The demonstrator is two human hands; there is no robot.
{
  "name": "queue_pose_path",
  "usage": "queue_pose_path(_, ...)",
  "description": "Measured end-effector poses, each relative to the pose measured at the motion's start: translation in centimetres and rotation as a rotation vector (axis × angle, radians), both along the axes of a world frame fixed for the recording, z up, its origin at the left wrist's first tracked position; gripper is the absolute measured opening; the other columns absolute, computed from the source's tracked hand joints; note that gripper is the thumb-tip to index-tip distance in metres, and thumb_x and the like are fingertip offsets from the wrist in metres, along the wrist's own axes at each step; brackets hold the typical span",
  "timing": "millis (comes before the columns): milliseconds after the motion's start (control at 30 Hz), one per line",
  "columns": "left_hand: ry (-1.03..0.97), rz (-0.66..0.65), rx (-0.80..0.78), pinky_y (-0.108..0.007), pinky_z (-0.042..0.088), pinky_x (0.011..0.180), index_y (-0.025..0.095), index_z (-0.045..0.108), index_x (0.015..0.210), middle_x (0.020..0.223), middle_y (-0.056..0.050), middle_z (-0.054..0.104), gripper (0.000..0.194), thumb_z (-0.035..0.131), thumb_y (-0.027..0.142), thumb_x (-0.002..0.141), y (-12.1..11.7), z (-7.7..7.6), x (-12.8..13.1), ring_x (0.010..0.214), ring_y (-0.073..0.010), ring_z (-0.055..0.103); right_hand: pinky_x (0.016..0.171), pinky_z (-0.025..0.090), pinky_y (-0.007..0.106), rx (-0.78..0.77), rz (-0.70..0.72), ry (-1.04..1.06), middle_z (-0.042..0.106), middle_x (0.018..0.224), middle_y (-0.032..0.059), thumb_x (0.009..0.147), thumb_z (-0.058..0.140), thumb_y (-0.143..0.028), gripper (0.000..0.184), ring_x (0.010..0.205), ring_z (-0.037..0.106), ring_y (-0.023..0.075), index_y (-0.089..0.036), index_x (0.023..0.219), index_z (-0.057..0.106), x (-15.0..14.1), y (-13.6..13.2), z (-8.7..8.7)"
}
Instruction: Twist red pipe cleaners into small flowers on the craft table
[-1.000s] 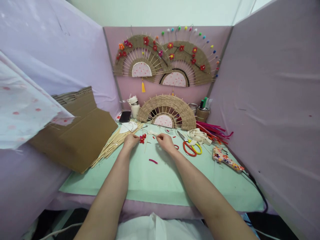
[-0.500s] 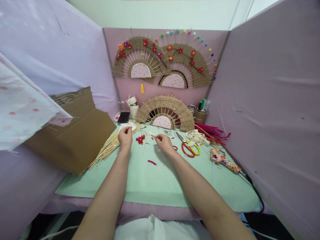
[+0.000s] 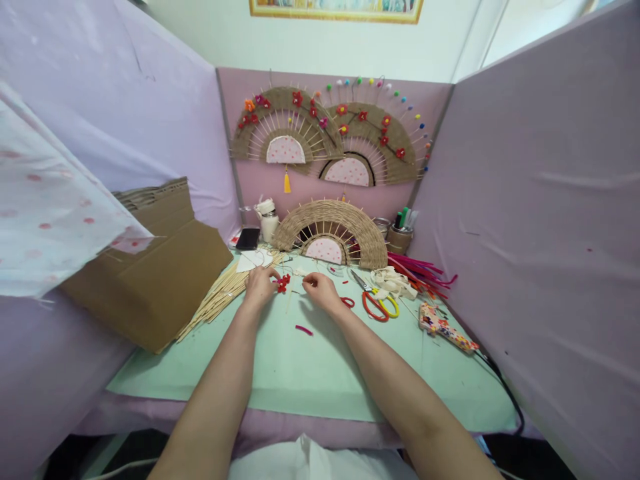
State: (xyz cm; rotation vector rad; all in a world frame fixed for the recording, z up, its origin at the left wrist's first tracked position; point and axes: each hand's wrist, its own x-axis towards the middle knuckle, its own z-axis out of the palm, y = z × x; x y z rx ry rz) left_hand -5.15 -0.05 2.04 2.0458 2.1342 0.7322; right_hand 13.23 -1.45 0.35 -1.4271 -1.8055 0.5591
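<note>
My left hand [image 3: 261, 287] is at the left edge of a small cluster of red and purple fuzzy flowers [image 3: 283, 283], thumb and forefinger closing round a purple one that they mostly cover. Just right of the cluster, my right hand [image 3: 321, 291] has its fingertips pressed together. What they hold, if anything, is too small to make out. A thin light stick [image 3: 289, 303] lies between the hands. Nearer to me rests a short magenta fuzzy piece [image 3: 304, 330] on the green tabletop [image 3: 310, 373].
Red-and-yellow-handled scissors [image 3: 375, 303], off-white strips [image 3: 395, 283] and a flower-patterned glue gun [image 3: 445, 328] lie on the right. Light sticks [image 3: 213, 300] and folded cardboard [image 3: 145, 280] are on the left. A woven fan [image 3: 333, 217] stands behind, with a bottle [image 3: 269, 220] beside it.
My left hand has come down and right from above the white paper to the flowers. My right hand has shifted slightly left. The view has tilted up a little.
</note>
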Motion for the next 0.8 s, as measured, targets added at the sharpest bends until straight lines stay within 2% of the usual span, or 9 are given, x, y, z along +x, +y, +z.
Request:
queue_pose_path(133, 0.016, -0.014, -0.051, -0.037, 0.037, 0.088, 0.028, 0.07, 0.085, 0.104, -0.007, 0.059, 0.018, 0.068, 0.032, 0.067, -0.2, 0.0, 0.3, 0.109, -0.0281, 0.046, 0.082, 0.038, 0.033, -0.115, -0.013, -0.193, 0.069, 0.092, 0.0021, 0.074, 0.055, -0.025, 0.017, 0.09, 0.059, 0.0201, -0.025, 0.083, 0.069, -2.5, 0.6, 1.2)
queue_pose_path(233, 0.015, -0.018, -0.07, -0.037, 0.037, 0.086, 0.028, 0.07, 0.086, 0.104, -0.007, 0.058, 0.019, 0.068, 0.031, 0.068, -0.3, -0.1, 0.4, 0.108, -0.0279, 0.047, 0.082, 0.036, 0.035, -0.16, -0.059, -0.262, 0.07, 0.092, 0.004, 0.075, 0.053, -0.026, 0.017, 0.093, 0.059, 0.0221, -0.026, 0.081, 0.07, -4.3, 1.1, 1.2)
queue_pose_path(500, 0.01, -0.033, -0.07, -0.036, 0.037, 0.087, 0.027, 0.071, 0.086, 0.106, -0.007, 0.059, 0.02, 0.065, 0.024, 0.068, -0.3, -0.3, 0.5, 0.108, -0.0272, 0.047, 0.08, 0.032, 0.032, -0.128, -0.118, -0.228, 0.069, 0.095, 0.0034, 0.078, 0.051, -0.027, 0.019, 0.096, 0.056, 0.0204, -0.026, 0.082, 0.07, -5.9, 1.3, -0.6)
queue_pose_path(800, 0.071, -0.048, -0.107, -0.039, 0.04, 0.085, 0.026, 0.074, 0.08, 0.102, -0.01, 0.063, 0.018, 0.068, 0.027, 0.064, -0.3, -0.3, 0.6, 0.105, -0.0308, 0.051, 0.079, 0.029, 0.032, -0.14, -0.148, -0.203, 0.07, 0.09, 0.0034, 0.078, 0.05, -0.026, 0.019, 0.091, 0.056, 0.0183, -0.024, 0.079, 0.07, -6.0, 1.4, -1.1)
